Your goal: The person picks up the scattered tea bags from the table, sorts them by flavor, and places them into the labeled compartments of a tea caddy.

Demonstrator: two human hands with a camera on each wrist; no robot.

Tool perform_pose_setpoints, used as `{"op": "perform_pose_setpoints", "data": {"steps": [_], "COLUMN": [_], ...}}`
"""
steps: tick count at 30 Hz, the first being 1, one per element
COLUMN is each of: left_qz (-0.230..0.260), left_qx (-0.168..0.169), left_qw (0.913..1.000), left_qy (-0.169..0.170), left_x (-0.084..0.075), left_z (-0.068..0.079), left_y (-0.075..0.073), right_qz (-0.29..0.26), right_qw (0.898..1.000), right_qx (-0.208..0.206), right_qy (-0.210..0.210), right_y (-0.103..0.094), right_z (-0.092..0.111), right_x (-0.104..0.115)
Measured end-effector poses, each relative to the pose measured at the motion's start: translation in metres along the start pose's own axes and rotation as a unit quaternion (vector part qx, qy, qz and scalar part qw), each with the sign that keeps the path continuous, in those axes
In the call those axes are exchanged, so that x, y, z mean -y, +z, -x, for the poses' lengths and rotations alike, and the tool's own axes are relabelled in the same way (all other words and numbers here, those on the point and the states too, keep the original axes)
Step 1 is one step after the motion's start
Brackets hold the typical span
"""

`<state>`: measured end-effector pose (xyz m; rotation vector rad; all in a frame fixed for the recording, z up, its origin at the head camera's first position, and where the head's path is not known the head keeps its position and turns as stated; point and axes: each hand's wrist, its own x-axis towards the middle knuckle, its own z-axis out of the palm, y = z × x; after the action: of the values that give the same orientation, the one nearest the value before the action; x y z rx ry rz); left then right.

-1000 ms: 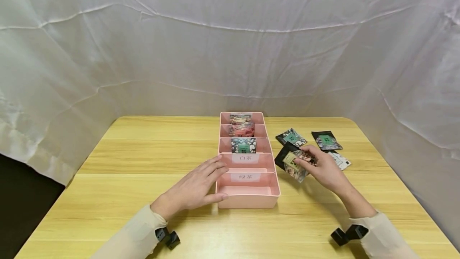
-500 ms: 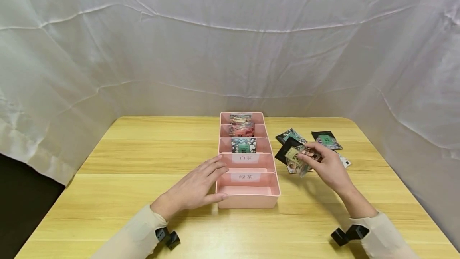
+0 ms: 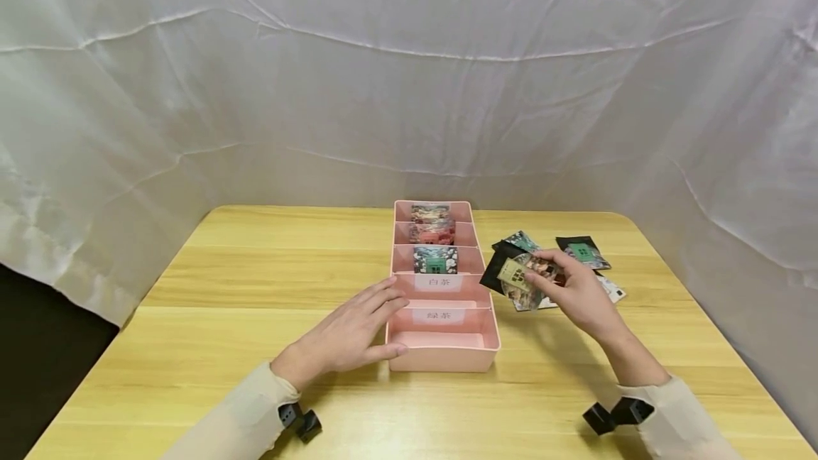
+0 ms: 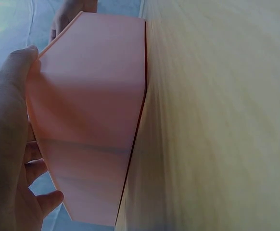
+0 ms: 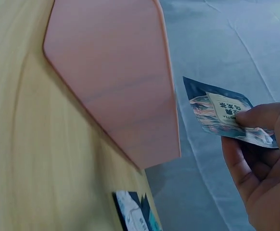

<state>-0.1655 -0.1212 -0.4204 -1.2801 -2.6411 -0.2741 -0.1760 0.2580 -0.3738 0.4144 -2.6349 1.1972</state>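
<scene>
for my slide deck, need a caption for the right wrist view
A right hand pinches a packet beside a pink box on a table.

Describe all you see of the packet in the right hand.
The packet is roughly rectangular, with a black end, a multicoloured print and a yellowish label bearing dark characters. It looks like glossy plastic or foil. Tilted, it hangs above the table beside the pink box, pinched in the right hand, whose thumb lies on its printed face.

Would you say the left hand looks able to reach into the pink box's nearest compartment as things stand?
Probably yes: the left hand is at the left side of the pink box, beside the nearest compartment, whose open top looks unblocked.
</scene>
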Motion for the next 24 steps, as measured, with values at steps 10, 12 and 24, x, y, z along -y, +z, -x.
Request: {"op": "perform_pose_setpoints", "data": {"steps": [10,12,24], "left_qz": [-0.003,-0.005,-0.006], "left_qx": [0.004,0.005,0.002], "left_qw": [1.0,1.0,1.0], "left_qy": [0.002,0.003,0.003], "left_x": [0.001,0.0,0.0], "left_z": [-0.001,-0.003,-0.007], "left_y": [0.0,0.0,0.002], "right_qz": [-0.009,-0.011,0.004], "right_qw": [1.0,0.999,0.999], "right_qx": [0.007,0.012,0.026], "right_qy": [-0.028,-0.032,-0.041], "right_y": [0.01,0.012,0.018], "right_z": [-0.017,-0.019,-0.028], "right_x": [0.017,0.02,0.039]}}
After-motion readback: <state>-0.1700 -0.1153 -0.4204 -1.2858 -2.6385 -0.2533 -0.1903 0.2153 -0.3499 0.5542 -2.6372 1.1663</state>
